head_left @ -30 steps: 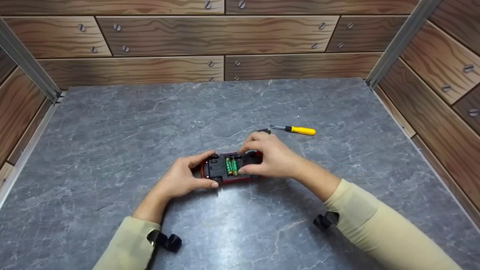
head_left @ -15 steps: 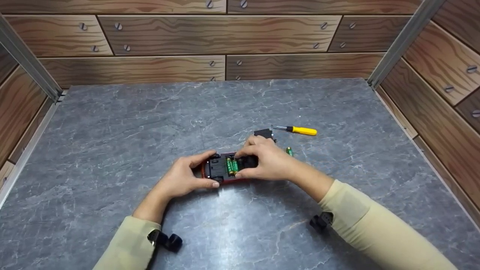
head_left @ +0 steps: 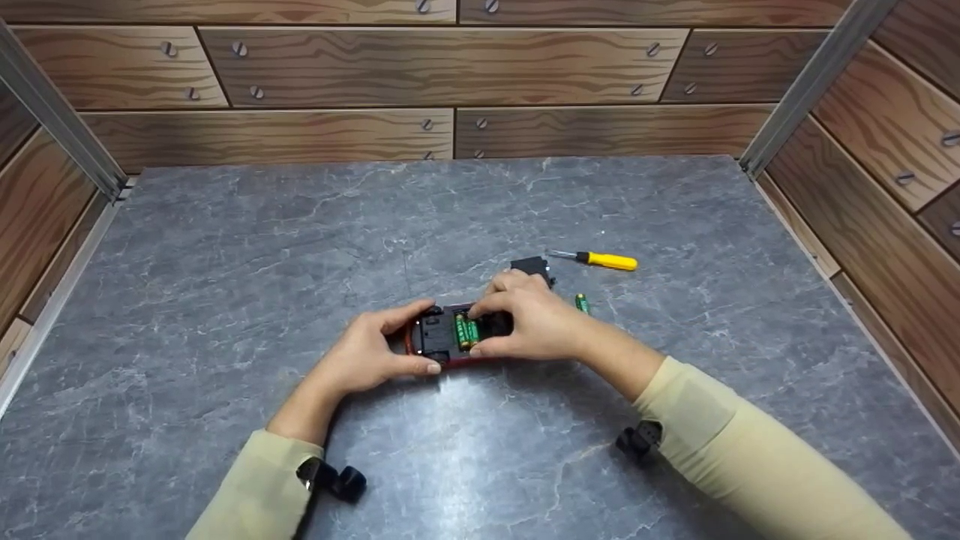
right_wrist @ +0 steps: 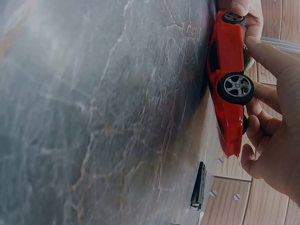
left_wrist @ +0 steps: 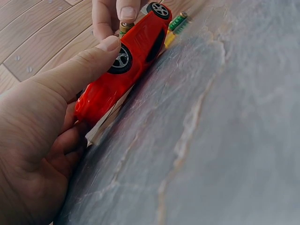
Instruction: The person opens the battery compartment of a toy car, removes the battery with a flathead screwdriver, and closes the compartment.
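Observation:
A red toy car (head_left: 441, 330) lies upside down, its black underside up, with green batteries (head_left: 460, 331) side by side in its uncovered battery compartment. My left hand (head_left: 364, 354) grips the left end of the car, thumb along the near side and a finger along the far side. Over the other end arches my right hand (head_left: 541, 321), its thumb and index finger pinching one battery (left_wrist: 125, 28) by its two ends at the compartment. In the right wrist view, the car's side (right_wrist: 230, 51) and wheels show, and the palm hides part of its underside.
A black battery cover (head_left: 529, 266) lies just beyond my right hand. Farther right is a screwdriver (head_left: 611, 261) with a yellow handle. A loose green battery (head_left: 582, 302) rests beside my right wrist. Wood-patterned walls (head_left: 442, 67) border the grey table (head_left: 262, 240).
My right hand has shifted slightly left along the car, bringing the loose battery and more of the black cover into sight. The left hand keeps its grip on the car.

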`<state>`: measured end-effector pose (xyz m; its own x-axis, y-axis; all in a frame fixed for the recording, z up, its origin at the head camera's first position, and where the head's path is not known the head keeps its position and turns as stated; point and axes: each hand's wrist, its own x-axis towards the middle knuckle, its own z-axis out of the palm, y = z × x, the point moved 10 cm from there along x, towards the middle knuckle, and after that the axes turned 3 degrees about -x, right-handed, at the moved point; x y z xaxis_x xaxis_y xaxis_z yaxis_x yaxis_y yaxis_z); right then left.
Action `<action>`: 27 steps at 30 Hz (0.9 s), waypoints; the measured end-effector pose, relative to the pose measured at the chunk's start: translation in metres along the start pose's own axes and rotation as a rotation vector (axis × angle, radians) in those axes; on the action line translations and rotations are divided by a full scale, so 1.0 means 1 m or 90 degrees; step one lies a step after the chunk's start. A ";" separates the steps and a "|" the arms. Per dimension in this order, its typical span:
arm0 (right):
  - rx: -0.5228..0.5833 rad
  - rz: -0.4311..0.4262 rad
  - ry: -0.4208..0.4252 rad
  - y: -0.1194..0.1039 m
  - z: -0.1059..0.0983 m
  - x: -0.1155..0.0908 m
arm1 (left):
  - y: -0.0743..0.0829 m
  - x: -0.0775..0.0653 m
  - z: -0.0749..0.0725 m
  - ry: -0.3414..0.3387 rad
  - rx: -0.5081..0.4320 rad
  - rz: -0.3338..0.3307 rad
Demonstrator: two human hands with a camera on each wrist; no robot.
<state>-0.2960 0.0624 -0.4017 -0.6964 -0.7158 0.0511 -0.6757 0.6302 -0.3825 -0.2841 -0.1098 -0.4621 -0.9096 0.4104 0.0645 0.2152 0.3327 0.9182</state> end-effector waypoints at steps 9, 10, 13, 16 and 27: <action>-0.001 0.008 -0.013 0.001 0.001 0.001 | -0.001 0.001 0.000 0.001 0.010 -0.019; -0.002 0.009 -0.014 0.001 0.001 0.001 | -0.001 0.001 0.000 0.001 0.009 -0.020; -0.002 0.013 -0.018 0.001 0.002 0.002 | -0.002 0.001 0.000 0.001 0.010 -0.020; 0.000 0.015 -0.021 0.001 0.002 0.003 | -0.002 0.001 0.000 0.002 0.011 -0.016; 0.014 0.013 -0.021 0.000 0.003 0.007 | 0.000 0.001 0.000 0.001 -0.005 0.006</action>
<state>-0.2999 0.0568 -0.4042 -0.7014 -0.7126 0.0125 -0.6557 0.6383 -0.4033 -0.2848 -0.1100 -0.4619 -0.9085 0.4114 0.0734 0.2204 0.3222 0.9207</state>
